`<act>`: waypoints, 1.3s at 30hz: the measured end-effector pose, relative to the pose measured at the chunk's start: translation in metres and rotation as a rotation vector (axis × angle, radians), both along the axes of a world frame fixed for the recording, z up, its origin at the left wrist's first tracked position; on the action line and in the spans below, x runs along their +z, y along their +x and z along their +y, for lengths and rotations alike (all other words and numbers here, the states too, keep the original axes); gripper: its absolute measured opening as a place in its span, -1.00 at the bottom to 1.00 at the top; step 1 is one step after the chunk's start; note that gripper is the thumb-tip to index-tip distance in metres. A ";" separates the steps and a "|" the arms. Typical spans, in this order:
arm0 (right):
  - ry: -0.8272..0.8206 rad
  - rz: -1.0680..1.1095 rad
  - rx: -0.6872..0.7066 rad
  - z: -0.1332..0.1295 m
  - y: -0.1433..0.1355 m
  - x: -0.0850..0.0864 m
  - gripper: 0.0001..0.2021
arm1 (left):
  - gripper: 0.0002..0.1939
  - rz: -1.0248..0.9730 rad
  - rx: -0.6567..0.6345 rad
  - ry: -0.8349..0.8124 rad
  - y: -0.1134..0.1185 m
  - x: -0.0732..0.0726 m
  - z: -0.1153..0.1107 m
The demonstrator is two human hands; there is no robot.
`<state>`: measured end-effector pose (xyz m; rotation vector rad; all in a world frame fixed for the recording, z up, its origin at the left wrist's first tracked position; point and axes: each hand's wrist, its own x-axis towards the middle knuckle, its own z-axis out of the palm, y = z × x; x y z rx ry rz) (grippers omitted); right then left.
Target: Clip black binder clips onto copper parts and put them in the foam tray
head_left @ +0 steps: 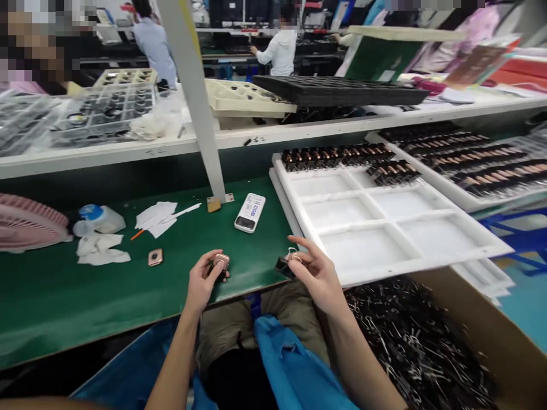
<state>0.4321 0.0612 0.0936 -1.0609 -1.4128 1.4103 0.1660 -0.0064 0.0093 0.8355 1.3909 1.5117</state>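
Note:
My left hand (205, 278) is closed around a small rose-gold watch case (221, 261), held just above the green mat near the front edge. Between the thumb and fingers of my right hand (314, 267) is a black binder clip (284, 266) with wire handles. A gap separates the two hands. Another rose-gold watch case (155, 257) lies on the mat to the left. Rows of black clips with rose-gold pieces in them (337, 156) stand at the back of a white divided tray (350, 228) on my right.
A box of loose binder clips (414, 341) sits low at the right. On the mat are a white device with a dark display (250, 213), paper scraps (158, 219), a bottle (105, 218) and a pink fan (32, 223). A post (196, 102) rises beside the shelf (248, 142); people work beyond.

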 end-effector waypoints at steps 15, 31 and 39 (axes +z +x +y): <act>-0.409 0.179 0.290 0.057 -0.083 -0.083 -0.47 | -0.49 0.048 -0.050 -0.074 0.003 0.006 -0.002; -0.434 0.103 0.351 0.049 -0.059 -0.089 -0.46 | -0.68 0.304 -0.131 -0.049 0.002 0.007 -0.004; -0.419 0.076 0.462 0.042 -0.062 -0.087 -0.48 | -0.69 0.398 -0.206 -0.034 0.003 0.009 -0.004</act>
